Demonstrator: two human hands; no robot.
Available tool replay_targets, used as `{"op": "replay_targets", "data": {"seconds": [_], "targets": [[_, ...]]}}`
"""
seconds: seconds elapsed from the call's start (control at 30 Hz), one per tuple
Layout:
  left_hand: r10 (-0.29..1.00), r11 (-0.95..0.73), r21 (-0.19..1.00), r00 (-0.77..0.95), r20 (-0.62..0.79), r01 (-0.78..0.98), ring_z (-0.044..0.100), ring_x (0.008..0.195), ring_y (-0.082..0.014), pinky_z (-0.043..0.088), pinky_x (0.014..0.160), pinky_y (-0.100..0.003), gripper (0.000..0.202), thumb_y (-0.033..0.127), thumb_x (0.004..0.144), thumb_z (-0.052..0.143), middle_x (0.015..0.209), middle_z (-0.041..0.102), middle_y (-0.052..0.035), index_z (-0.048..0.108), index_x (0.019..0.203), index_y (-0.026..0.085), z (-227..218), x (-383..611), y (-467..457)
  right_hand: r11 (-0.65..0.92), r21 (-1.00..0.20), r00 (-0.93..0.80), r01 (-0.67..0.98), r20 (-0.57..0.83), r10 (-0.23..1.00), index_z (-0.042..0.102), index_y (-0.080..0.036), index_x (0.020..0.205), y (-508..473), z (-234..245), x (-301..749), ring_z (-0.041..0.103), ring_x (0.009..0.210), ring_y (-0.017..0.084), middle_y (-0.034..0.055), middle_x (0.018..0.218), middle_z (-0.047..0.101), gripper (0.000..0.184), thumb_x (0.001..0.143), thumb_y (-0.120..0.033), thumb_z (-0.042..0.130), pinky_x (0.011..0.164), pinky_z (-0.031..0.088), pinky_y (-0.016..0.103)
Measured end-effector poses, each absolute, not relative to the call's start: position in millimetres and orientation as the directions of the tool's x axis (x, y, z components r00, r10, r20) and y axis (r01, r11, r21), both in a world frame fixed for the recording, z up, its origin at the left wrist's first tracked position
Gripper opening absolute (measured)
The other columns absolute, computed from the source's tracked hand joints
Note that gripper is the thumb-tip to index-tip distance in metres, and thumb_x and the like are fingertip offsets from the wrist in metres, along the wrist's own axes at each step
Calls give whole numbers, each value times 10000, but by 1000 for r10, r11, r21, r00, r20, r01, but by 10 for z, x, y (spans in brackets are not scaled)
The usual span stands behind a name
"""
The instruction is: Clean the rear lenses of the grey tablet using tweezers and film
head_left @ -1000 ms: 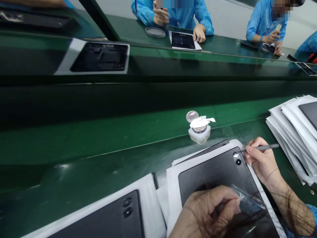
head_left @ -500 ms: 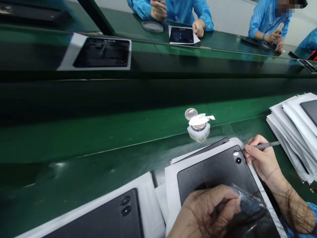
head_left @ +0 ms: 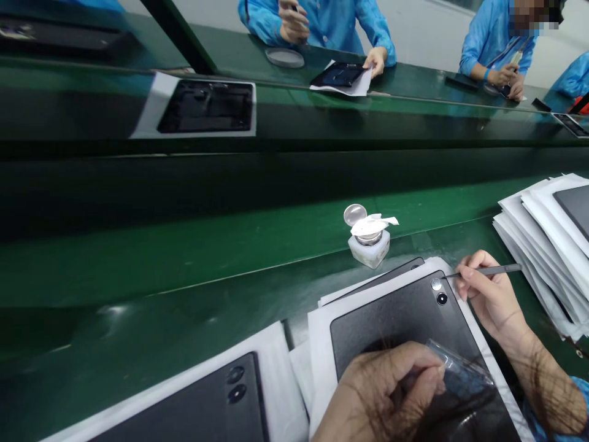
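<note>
A dark grey tablet back [head_left: 400, 325] lies on white sheets in front of me, with two round camera lenses [head_left: 438, 291] at its top right corner. My right hand [head_left: 488, 294] pinches thin grey tweezers [head_left: 488, 271], their tip at the upper lens. My left hand [head_left: 391, 393] rests on the tablet's lower part, fingers curled on a piece of clear plastic film [head_left: 460, 368].
A small white jar [head_left: 369, 242] with its lid off stands just beyond the tablet. Another tablet [head_left: 202, 405] lies at the lower left, a pile of white sheets [head_left: 543, 245] at the right. Across the green conveyor [head_left: 184, 252], people in blue coats work on other tablets.
My hands have hardly moved. The tablet on the far belt has slid right, and a person opposite has lifted their tablet off the bench.
</note>
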State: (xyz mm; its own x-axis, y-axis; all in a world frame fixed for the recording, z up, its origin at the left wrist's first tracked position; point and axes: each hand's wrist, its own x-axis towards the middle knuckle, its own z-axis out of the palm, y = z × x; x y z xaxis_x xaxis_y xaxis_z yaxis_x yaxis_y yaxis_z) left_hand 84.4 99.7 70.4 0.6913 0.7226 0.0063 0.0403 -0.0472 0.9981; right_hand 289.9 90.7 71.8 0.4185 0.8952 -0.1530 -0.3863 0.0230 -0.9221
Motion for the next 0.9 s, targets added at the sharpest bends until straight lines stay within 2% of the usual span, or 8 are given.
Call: {"op": "replay_targets", "data": {"seconds": [0.07, 0.13, 0.23, 0.33, 0.53, 0.77, 0.9], "targets": [[708, 31, 992, 698, -110, 125, 610, 476, -102, 432, 459, -146, 209, 345, 875, 580, 601, 721, 47, 692, 713, 276, 716, 820, 1004, 46, -927, 404, -372, -118, 907, 652, -217, 676, 826, 789, 2996, 607, 505, 75, -40, 684, 667, 213, 695, -238, 863, 476, 518, 158], [696, 115, 984, 696, -175, 133, 606, 500, -115, 446, 487, -168, 244, 417, 878, 587, 623, 726, 29, 698, 718, 270, 706, 805, 1006, 44, -936, 290, -350, -64, 955, 685, -228, 723, 717, 850, 3114, 614, 505, 87, -24, 745, 677, 175, 699, -209, 857, 440, 515, 169], [690, 139, 986, 705, -163, 92, 569, 497, -118, 442, 496, -189, 285, 478, 889, 579, 634, 713, 20, 704, 737, 272, 656, 802, 1003, -5, -947, 12, -320, -9, 1000, 712, -267, 792, 569, 881, 3253, 599, 499, 124, 4, 783, 692, 175, 716, -166, 833, 364, 489, 203], [680, 160, 981, 709, -187, 105, 554, 494, -121, 429, 487, -197, 316, 516, 875, 599, 630, 701, 11, 704, 723, 260, 645, 805, 1017, -42, -958, -130, -283, -5, 992, 721, -296, 822, 505, 849, 3301, 607, 574, 155, 16, 807, 707, 214, 722, -131, 814, 394, 497, 224], [666, 166, 975, 712, -222, 148, 554, 480, -113, 412, 476, -182, 351, 534, 860, 611, 618, 697, 5, 702, 692, 239, 750, 815, 1058, -26, -968, -171, -250, 18, 985, 733, -270, 777, 521, 802, 3278, 652, 677, 158, 6, 778, 738, 233, 660, -110, 856, 610, 513, 264], [659, 222, 960, 699, -276, 170, 545, 506, -126, 397, 483, -199, 349, 550, 834, 636, 604, 678, 5, 709, 681, 246, 797, 813, 1047, -21, -968, -163, -248, 20, 986, 731, -261, 773, 496, 813, 3248, 651, 664, 144, -1, 787, 745, 240, 652, -96, 858, 592, 489, 248], [662, 237, 957, 693, -285, 167, 552, 490, -129, 414, 475, -200, 371, 571, 823, 633, 612, 689, -6, 711, 665, 244, 812, 822, 1063, -15, -958, -147, -288, 29, 989, 739, -285, 796, 474, 756, 3254, 655, 631, 146, 2, 790, 756, 275, 661, -72, 846, 515, 479, 232]]}}
